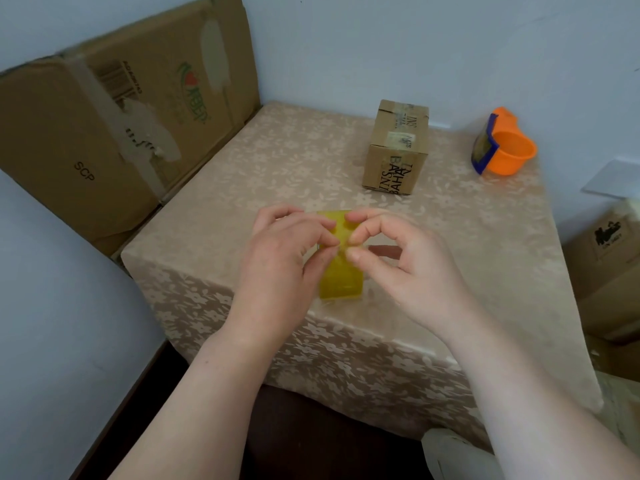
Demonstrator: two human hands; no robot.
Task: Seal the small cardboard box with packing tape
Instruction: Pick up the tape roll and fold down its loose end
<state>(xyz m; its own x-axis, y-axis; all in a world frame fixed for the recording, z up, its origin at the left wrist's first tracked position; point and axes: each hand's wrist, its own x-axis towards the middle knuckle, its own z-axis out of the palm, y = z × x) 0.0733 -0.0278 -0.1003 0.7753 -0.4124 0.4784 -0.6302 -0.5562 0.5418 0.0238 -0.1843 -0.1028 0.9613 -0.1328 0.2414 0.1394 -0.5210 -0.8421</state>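
Note:
A yellowish roll of packing tape [341,278] is held up between both hands above the near part of the table. My left hand [277,258] grips its left side, thumb and fingertips pinching at the roll's outer surface. My right hand [398,258] pinches the same spot from the right with thumb and forefinger. The small cardboard box [396,150] stands apart at the back of the table, flaps down, with old tape strips and black lettering on it.
An orange tape dispenser [502,145] with a blue blade guard lies at the back right. The table [242,188] wears a beige flowered cloth. A big flattened carton [104,126] leans against the wall on the left. More cartons [609,265] stand at the right.

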